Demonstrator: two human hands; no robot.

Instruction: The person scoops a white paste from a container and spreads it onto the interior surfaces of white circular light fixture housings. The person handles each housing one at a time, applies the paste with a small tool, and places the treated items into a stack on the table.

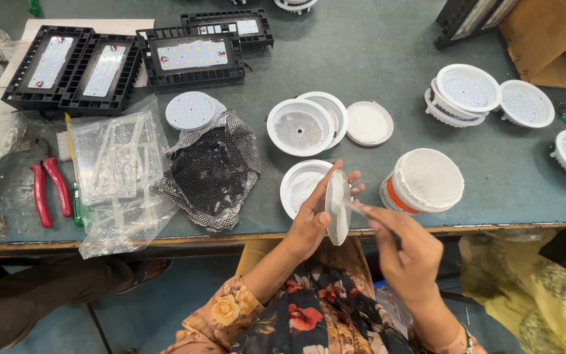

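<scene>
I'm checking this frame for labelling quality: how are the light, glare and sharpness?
Head view: even overhead light with soft shadows; mild glare on the plastic bags; bench edge bows from wide-angle distortion; the left hand and its white disc are sharp, the right hand and its thin stick slightly blurred.

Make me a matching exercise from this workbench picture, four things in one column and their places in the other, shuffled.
1. red-handled pliers
2. tub
3. black mesh cloth
4. white disc

A. held on edge in the left hand
B. far left of the table
C. just beyond the right hand
D. beside the clear plastic bag

Pairs: 1-B, 2-C, 3-D, 4-A
</scene>
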